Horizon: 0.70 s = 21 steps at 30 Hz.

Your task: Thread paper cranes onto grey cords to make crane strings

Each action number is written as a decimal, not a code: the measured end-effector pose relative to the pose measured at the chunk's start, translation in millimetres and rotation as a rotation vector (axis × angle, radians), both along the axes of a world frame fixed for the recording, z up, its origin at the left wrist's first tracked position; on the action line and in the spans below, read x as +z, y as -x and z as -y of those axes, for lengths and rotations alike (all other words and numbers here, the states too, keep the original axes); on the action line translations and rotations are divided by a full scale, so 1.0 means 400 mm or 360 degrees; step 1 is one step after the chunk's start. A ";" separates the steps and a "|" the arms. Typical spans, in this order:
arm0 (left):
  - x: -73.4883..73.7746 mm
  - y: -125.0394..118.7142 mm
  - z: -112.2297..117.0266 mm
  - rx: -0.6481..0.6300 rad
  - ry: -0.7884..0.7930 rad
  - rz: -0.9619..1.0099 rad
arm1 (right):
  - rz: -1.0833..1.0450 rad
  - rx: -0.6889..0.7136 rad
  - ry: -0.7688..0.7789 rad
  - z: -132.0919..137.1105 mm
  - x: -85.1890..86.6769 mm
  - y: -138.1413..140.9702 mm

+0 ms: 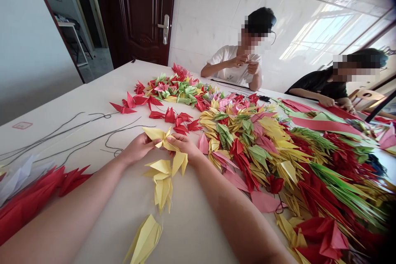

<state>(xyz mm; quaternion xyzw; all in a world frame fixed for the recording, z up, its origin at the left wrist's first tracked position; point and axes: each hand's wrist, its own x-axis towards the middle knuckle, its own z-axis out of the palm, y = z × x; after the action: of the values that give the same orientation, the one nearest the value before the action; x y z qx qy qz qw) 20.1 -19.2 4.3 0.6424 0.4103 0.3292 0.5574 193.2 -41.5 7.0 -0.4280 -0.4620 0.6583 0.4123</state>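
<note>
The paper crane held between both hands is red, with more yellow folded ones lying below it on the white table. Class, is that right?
No. The head view shows the paper crane between the left hand and right hand is yellow, not red. More yellow folded ones do lie below it on the white table.

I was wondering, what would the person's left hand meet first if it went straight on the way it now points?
The left hand points right, at the yellow paper crane it pinches; just beyond that, probably the right hand, which holds the crane's other side.
</note>
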 end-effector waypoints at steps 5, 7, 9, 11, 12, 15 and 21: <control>-0.018 0.000 -0.010 0.0129 -0.0042 0.0029 | 0.0050 0.0025 -0.0015 -0.001 -0.002 -0.001; -0.014 -0.002 -0.007 0.0119 0.0001 0.0077 | 0.0064 0.0056 -0.0055 0.000 -0.003 -0.001; -0.006 -0.005 -0.002 0.0065 0.0046 0.0111 | 0.0075 0.0099 -0.0105 0.000 -0.005 -0.002; 0.001 -0.006 0.003 0.0018 0.0058 0.0132 | 0.0105 0.0140 -0.0141 0.000 -0.009 -0.005; 0.003 -0.006 0.004 0.0009 0.0055 0.0143 | 0.0132 0.0163 -0.0153 0.000 -0.011 -0.006; 0.002 -0.005 0.005 0.0009 0.0061 0.0183 | 0.0197 0.0205 -0.0177 -0.002 -0.018 -0.010; -0.005 -0.005 0.002 0.0001 0.0048 0.0193 | 0.0267 0.0205 -0.0155 -0.004 -0.019 -0.008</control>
<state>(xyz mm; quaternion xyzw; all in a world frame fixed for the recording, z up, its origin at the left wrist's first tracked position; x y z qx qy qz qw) 22.1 -20.1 2.4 0.6127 0.3809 0.3615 0.5906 196.6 -40.0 -0.7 -0.4305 -0.5528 0.6221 0.3494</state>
